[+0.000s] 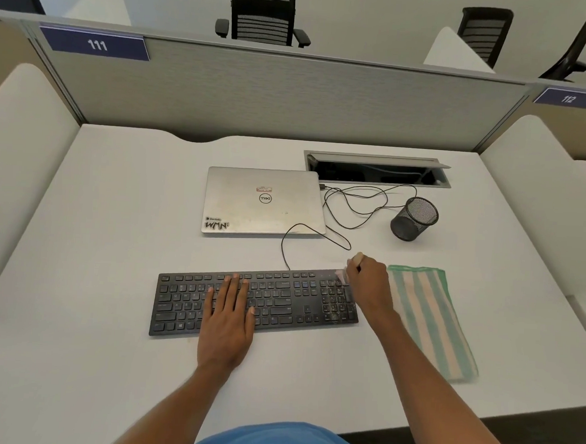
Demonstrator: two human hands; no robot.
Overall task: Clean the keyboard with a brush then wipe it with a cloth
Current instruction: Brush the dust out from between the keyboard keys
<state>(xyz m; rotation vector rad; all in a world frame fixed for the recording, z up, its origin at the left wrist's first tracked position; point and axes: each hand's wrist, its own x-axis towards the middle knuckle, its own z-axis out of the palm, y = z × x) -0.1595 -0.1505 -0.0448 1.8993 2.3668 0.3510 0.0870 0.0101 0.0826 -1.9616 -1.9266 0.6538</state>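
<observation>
A black keyboard (280,300) lies across the near middle of the white desk. My left hand (229,315) rests flat on its left-middle keys with straight fingers. My right hand (367,281) grips a small pale brush (341,275), whose bristles touch the keyboard's top right corner; the end of its handle sticks out above the fist. A green and peach striped cloth (433,319) lies flat on the desk just right of the keyboard, partly behind my right forearm.
A shut silver laptop (263,203) sits behind the keyboard. Black cables (354,205) loop to an open desk cable tray (377,170). A black mesh pen cup (413,219) lies tipped at the right. A grey partition (275,93) bounds the back.
</observation>
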